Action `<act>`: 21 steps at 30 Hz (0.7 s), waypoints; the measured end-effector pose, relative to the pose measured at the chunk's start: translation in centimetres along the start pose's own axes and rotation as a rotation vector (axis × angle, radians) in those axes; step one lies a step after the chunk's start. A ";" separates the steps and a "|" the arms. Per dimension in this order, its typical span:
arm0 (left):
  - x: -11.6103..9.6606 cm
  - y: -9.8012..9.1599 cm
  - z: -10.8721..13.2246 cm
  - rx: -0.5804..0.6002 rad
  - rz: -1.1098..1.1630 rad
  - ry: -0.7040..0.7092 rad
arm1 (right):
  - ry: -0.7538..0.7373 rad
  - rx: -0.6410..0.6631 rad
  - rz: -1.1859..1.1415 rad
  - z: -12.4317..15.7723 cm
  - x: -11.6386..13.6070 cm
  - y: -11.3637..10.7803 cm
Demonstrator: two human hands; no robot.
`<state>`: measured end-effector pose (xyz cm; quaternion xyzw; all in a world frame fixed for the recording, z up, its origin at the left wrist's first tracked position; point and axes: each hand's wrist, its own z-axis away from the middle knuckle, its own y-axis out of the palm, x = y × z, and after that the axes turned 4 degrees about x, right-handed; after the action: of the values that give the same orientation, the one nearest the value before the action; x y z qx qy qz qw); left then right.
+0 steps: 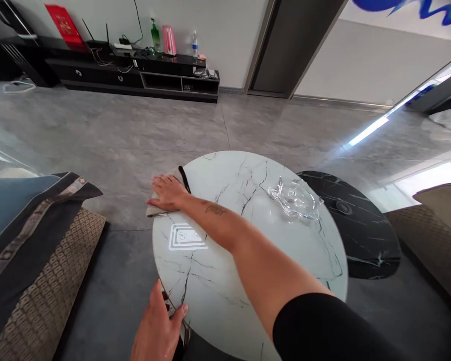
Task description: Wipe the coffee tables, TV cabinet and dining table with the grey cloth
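A round white marble-patterned table [225, 286] stands before me. My right hand [169, 193] reaches across to its far left rim and presses a beige-grey cloth [154, 210] there, fingers laid over it and the rim. Most of the cloth is hidden under the hand; a short dark strip [184, 179] shows beside it. At the near left rim, my left hand [158, 321] grips the table edge, thumb on top and the other fingers along the side, partly hidden. Crumpled clear plastic wrap [296, 200] lies on the right part of the tabletop.
A lower black marble-patterned table [361, 225] adjoins on the right. Sofas stand on the left [52, 271] and right [432, 240]. Along the wall runs a black TV cabinet [135, 75] bearing a green bottle [155, 36], a pink kettle-like container [169, 41] and a water bottle [195, 45].
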<state>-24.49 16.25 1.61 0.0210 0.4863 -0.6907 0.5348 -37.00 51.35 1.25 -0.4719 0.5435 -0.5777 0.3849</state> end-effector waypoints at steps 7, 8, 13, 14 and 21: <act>1.3 0.5 0.6 0.010 0.064 -0.009 | 0.705 -0.074 -0.027 11.6 -18.9 -5.9; 1.6 0.6 0.5 0.021 0.062 -0.017 | 0.851 -0.074 -0.027 13.5 -22.0 -6.2; 2.9 1.3 -0.2 0.091 0.048 -0.048 | 1.307 -0.094 -0.074 15.8 -29.5 -5.3; 2.9 1.3 -0.3 0.106 0.041 -0.052 | 1.268 -0.086 -0.075 14.3 -28.7 -4.9; -0.5 -0.4 0.0 0.109 -0.044 -0.055 | 0.307 -0.018 -0.089 1.9 -4.9 -1.2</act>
<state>-24.59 16.64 2.16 0.0202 0.4335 -0.7281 0.5306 -33.81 55.71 1.69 -0.4050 0.5798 -0.6546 0.2669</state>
